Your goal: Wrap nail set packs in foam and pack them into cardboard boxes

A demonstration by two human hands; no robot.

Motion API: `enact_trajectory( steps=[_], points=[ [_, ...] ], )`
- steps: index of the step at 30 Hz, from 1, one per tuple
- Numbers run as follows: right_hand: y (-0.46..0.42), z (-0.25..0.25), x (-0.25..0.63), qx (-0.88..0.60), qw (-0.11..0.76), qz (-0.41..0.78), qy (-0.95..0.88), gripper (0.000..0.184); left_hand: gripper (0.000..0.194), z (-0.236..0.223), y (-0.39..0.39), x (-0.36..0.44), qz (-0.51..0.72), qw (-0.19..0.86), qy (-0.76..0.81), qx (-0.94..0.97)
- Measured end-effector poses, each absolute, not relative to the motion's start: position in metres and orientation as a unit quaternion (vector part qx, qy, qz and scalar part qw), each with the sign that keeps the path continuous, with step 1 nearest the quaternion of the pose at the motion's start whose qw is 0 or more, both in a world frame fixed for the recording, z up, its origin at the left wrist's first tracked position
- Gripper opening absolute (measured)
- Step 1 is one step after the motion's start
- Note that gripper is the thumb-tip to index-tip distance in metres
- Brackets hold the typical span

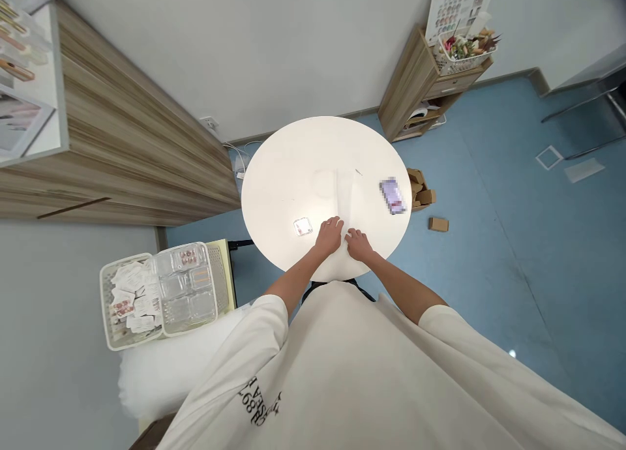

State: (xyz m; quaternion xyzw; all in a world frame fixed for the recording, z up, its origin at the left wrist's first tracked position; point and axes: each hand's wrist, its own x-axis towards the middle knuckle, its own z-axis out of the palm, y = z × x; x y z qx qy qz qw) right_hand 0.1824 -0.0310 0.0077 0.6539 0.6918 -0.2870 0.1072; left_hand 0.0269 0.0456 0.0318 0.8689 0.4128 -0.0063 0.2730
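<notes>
On the round white table (278, 156) lies a thin, whitish, see-through strip (345, 192), running away from me. Its near end lies at my two hands. My left hand (330, 235) is on the strip's left side with the fingers curled down onto it. Just to the right, my right hand (359, 245) pinches the strip's near end, thumb and fingers close together. A small clear case with a printed card (303, 226) rests left of my left hand. A purple, blurred-out phone-like object (392, 195) lies to the right. Beyond the strip is a small thin dark item (358, 172).
Two white baskets (104, 306) with cards and clear cases stand at the lower left, above a roll of white wrap (171, 372). A wooden cabinet (147, 130) is at left, a small drawer unit (415, 78) at the back right. Cardboard boxes (438, 224) lie on the blue floor.
</notes>
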Motion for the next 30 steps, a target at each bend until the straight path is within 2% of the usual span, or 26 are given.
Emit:
enact_trajectory(
  steps=[4, 10, 14, 17, 20, 24, 27, 30],
  points=[
    [-0.023, 0.005, 0.178, 0.628, 0.091, -0.282, 0.720, 0.053, 0.056, 0.036, 0.043, 0.033, -0.003, 0.283, 0.381, 0.880],
    [-0.018, 0.000, 0.175, 0.629, 0.114, -0.320, 0.699, 0.070, 0.061, 0.030, 0.049, 0.039, -0.051, 0.277, 0.284, 0.917],
    [-0.026, 0.000, 0.182, 0.607, 0.122, -0.322, 0.716, 0.067, 0.042, 0.016, 0.053, 0.028, -0.084, 0.259, 0.401, 0.875],
    [-0.030, -0.001, 0.185, 0.608, 0.120, -0.329, 0.713, 0.065, 0.035, 0.007, 0.050, 0.011, -0.110, 0.275, 0.427, 0.854],
    [-0.031, -0.002, 0.182, 0.613, 0.118, -0.325, 0.710, 0.068, 0.036, 0.001, 0.042, -0.004, -0.119, 0.256, 0.413, 0.866],
    [-0.032, -0.005, 0.173, 0.614, 0.127, -0.317, 0.712, 0.082, 0.039, -0.001, 0.032, -0.014, -0.110, 0.257, 0.414, 0.866],
    [-0.032, -0.006, 0.168, 0.605, 0.161, -0.319, 0.711, 0.088, 0.040, 0.001, 0.034, -0.024, -0.088, 0.268, 0.412, 0.866],
    [-0.031, -0.004, 0.167, 0.589, 0.215, -0.323, 0.709, 0.091, 0.045, 0.004, 0.046, -0.041, -0.069, 0.230, 0.435, 0.868]
  ],
)
